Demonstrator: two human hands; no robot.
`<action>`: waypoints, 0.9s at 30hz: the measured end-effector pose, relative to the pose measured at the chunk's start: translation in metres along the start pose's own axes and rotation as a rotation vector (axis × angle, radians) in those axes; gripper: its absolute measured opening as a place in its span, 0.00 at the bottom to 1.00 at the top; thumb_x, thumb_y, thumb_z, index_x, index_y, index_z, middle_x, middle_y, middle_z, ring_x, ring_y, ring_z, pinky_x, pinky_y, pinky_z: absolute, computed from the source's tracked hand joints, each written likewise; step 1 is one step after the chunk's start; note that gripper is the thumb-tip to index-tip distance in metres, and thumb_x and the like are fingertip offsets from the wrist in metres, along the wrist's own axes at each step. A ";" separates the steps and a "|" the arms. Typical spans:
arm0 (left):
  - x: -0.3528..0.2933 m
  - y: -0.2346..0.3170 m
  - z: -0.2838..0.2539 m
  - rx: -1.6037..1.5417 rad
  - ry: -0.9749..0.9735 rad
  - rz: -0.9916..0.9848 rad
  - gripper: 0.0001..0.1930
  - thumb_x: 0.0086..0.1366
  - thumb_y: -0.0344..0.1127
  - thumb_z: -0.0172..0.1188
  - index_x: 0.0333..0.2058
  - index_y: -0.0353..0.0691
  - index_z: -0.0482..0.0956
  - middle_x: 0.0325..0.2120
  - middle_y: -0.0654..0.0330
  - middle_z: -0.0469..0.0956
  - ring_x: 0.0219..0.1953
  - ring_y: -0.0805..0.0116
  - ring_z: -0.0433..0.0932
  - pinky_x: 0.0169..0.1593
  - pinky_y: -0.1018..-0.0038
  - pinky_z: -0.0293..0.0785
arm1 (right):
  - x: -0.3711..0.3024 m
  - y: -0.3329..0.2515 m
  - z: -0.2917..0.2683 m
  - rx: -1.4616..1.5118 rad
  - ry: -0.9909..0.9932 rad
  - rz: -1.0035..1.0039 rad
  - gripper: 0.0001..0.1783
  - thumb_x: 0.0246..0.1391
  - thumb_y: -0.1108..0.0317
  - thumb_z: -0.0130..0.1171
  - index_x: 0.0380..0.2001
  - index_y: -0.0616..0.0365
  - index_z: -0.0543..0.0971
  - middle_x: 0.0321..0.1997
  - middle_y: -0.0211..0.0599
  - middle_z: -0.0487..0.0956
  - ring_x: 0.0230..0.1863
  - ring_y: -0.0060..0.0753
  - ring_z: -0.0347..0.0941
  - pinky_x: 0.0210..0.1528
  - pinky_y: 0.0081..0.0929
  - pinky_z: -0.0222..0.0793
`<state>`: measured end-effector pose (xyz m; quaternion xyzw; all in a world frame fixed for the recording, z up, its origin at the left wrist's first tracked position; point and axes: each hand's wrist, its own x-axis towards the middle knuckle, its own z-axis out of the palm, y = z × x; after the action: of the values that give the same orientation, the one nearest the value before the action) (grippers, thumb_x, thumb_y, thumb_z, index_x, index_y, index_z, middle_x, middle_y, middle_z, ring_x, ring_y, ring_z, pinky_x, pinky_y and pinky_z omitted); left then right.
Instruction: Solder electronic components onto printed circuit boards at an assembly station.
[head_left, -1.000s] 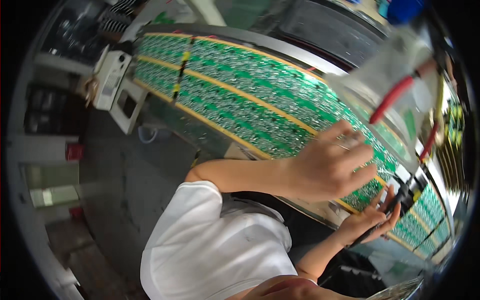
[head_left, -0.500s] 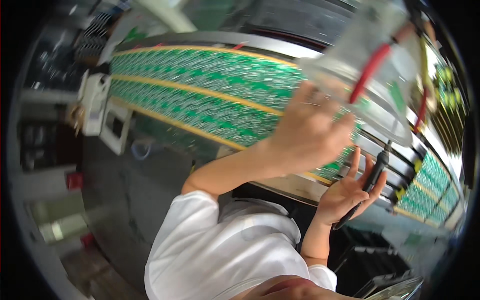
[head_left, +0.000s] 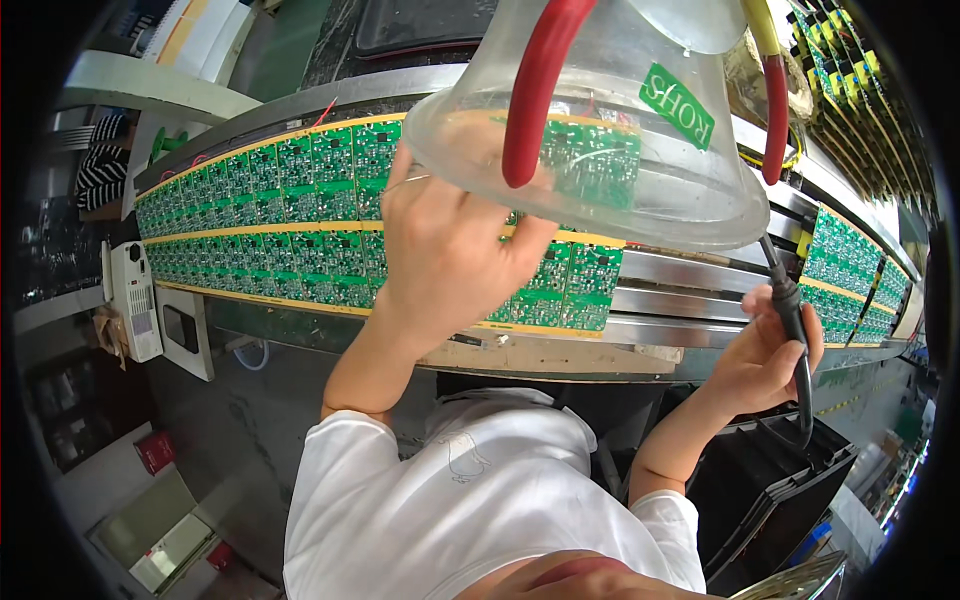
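Note:
My left hand (head_left: pixel 450 245) is closed in a pinch over the near rows of green circuit boards (head_left: pixel 300 265). A thin silvery strand that looks like solder wire (head_left: pixel 407 181) shows at its fingers, and the clear hood partly covers the fingertips. To the right, my right hand (head_left: pixel 768 352) is wrapped round the dark handle of a soldering iron (head_left: pixel 790 310). The iron points up and away, its front end reaching the rim of the translucent fume hood (head_left: pixel 600 220). This hood hangs above the boards, with a green label on its wall.
Red-sleeved hooks (head_left: pixel 545 90) hang in front of the hood. Metal rails (head_left: pixel 690 295) run rightward to another group of boards (head_left: pixel 845 260). Upright boards (head_left: pixel 860 70) stand in a row at the far right. A white machine (head_left: pixel 133 300) sits at the left end; black bins (head_left: pixel 775 490) stand below right.
The view has turned. My left hand has moved left along the boards, away from their right end. My right hand has shifted right with the soldering iron, its front end now by the hood's rim.

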<state>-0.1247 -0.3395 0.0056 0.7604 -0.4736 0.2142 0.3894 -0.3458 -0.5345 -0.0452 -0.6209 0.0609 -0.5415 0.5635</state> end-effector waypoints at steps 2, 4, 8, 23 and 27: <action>-0.001 -0.005 -0.003 -0.014 0.011 0.005 0.13 0.44 0.18 0.65 0.30 0.40 0.78 0.33 0.62 0.80 0.41 0.58 0.79 0.47 0.64 0.75 | 0.005 0.006 0.008 -0.012 -0.039 -0.013 0.21 0.62 0.65 0.47 0.54 0.66 0.74 0.40 0.55 0.80 0.36 0.43 0.77 0.44 0.34 0.72; -0.002 -0.008 -0.004 -0.037 0.033 0.019 0.12 0.46 0.18 0.65 0.30 0.40 0.79 0.33 0.62 0.80 0.43 0.58 0.80 0.48 0.64 0.75 | 0.008 0.012 0.016 -0.030 -0.114 -0.042 0.21 0.62 0.64 0.48 0.53 0.67 0.75 0.41 0.54 0.80 0.34 0.42 0.77 0.43 0.33 0.73; -0.002 -0.009 -0.006 -0.028 0.002 0.021 0.12 0.47 0.19 0.65 0.30 0.40 0.79 0.34 0.62 0.80 0.45 0.56 0.80 0.49 0.63 0.75 | 0.009 0.011 0.036 -0.154 -0.067 -0.039 0.22 0.59 0.62 0.50 0.51 0.67 0.75 0.38 0.53 0.79 0.29 0.42 0.76 0.39 0.33 0.73; -0.010 -0.008 -0.009 -0.013 -0.049 0.007 0.08 0.51 0.23 0.64 0.31 0.41 0.79 0.36 0.62 0.81 0.49 0.54 0.79 0.54 0.61 0.72 | 0.006 0.030 0.046 -0.145 0.126 0.013 0.22 0.55 0.64 0.51 0.47 0.69 0.77 0.37 0.53 0.80 0.26 0.40 0.77 0.34 0.31 0.74; -0.009 -0.002 0.006 0.063 -0.110 -0.003 0.07 0.54 0.23 0.64 0.33 0.38 0.79 0.36 0.59 0.81 0.48 0.56 0.79 0.54 0.64 0.72 | 0.006 0.014 0.045 -0.215 0.126 0.061 0.20 0.51 0.75 0.50 0.47 0.68 0.79 0.42 0.53 0.82 0.32 0.43 0.79 0.35 0.32 0.79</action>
<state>-0.1270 -0.3389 -0.0048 0.7836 -0.4862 0.1866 0.3388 -0.3022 -0.5151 -0.0421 -0.6402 0.1729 -0.5524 0.5051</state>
